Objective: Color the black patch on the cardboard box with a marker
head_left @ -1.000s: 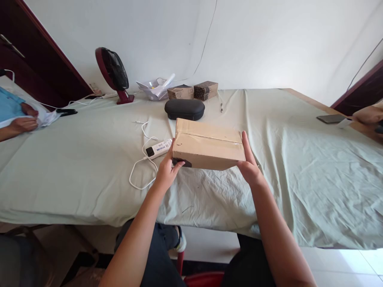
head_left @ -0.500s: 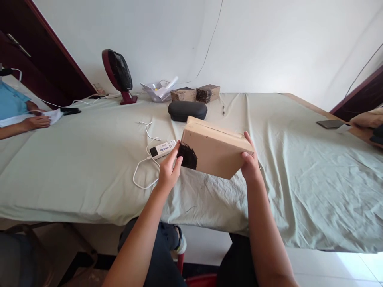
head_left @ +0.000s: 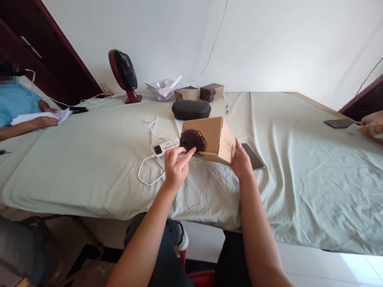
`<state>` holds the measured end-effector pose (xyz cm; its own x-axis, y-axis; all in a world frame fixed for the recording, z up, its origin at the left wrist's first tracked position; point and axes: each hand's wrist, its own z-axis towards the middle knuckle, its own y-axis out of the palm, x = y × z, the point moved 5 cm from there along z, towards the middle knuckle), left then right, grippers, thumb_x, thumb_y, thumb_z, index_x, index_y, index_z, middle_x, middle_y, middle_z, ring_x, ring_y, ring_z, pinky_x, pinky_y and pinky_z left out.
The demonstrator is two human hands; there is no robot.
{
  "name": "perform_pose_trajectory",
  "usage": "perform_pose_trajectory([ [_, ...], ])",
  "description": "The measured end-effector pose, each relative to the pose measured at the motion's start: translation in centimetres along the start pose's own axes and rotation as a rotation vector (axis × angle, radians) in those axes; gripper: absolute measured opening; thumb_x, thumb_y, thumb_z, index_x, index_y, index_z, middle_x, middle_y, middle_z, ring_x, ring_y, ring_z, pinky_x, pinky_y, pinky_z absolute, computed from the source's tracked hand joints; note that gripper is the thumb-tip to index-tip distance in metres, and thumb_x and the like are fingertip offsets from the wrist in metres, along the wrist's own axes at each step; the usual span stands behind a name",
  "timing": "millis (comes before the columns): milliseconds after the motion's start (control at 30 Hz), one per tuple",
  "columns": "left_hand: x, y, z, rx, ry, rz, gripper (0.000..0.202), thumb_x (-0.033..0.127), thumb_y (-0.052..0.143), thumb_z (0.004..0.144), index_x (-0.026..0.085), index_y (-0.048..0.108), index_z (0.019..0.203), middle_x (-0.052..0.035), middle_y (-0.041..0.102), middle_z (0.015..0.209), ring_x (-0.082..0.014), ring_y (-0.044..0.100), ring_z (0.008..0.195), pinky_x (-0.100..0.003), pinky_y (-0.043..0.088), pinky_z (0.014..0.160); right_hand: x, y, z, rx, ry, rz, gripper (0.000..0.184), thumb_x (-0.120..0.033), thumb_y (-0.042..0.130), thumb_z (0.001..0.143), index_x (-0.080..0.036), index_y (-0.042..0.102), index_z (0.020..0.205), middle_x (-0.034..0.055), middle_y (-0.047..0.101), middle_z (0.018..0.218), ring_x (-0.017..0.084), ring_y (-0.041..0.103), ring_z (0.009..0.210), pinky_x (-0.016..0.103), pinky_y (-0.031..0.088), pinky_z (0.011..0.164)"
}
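Note:
A brown cardboard box with a black scribbled patch on its near face is held up above the table, tilted. My left hand grips its lower left part, with fingers lying over the black patch. On the right, my right hand is closed round the box's lower right end; some of its fingers are hidden behind the cardboard. Beneath and to the right of the box lies a dark flat tablet-like device. A white power strip with a white cable sits just left of the box.
Behind the box is a black zip case, with two small cardboard boxes near the wall. A fan stands at back left. People's hands show at both sides of the cloth-covered table.
The box has been turned, so its scribbled face and right end now show. My left fingers have shifted onto the black patch, and the dark flat device has come into sight.

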<state>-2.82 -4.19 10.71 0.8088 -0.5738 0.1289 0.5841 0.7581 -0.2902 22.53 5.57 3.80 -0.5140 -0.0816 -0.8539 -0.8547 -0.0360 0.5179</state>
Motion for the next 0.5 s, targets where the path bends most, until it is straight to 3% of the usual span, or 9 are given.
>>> perform_pose_trajectory([
  [133, 0.3, -0.3, -0.1, 0.059, 0.033, -0.049, 0.048, 0.004, 0.052, 0.102, 0.032, 0.076, 0.133, -0.008, 0.069, 0.106, -0.0198, 0.069, 0.1, -0.036, 0.057, 0.094, 0.1, 0.0, -0.1, -0.039, 0.066, 0.041, 0.05, -0.071, 0.07, 0.084, -0.037, 0.069, 0.12, 0.0002, 0.073, 0.122, 0.026, 0.072, 0.102, 0.045, 0.065, 0.081],
  [233, 0.6, -0.5, -0.3, 0.091, 0.044, -0.068, 0.05, -0.001, 0.053, 0.099, 0.028, 0.074, 0.133, -0.008, 0.071, 0.11, -0.0195, 0.071, 0.105, -0.035, 0.059, 0.097, 0.6, -0.3, 0.2, -0.06, 0.149, 0.056, 0.052, -0.077, 0.065, 0.084, -0.034, 0.07, 0.113, 0.0011, 0.073, 0.106, 0.023, 0.069, 0.083, 0.046, 0.065, 0.077],
  [500, 2.2, -0.4, -0.6, 0.084, 0.192, -0.042, 0.048, -0.002, 0.064, 0.094, 0.024, 0.071, 0.134, -0.0088, 0.073, 0.113, -0.0214, 0.074, 0.106, -0.035, 0.063, 0.097, 2.6, -1.5, 1.5, 0.016, 0.289, 0.037, 0.055, -0.077, 0.065, 0.08, -0.029, 0.07, 0.105, 0.0034, 0.07, 0.084, 0.027, 0.068, 0.076, 0.05, 0.063, 0.075],
])
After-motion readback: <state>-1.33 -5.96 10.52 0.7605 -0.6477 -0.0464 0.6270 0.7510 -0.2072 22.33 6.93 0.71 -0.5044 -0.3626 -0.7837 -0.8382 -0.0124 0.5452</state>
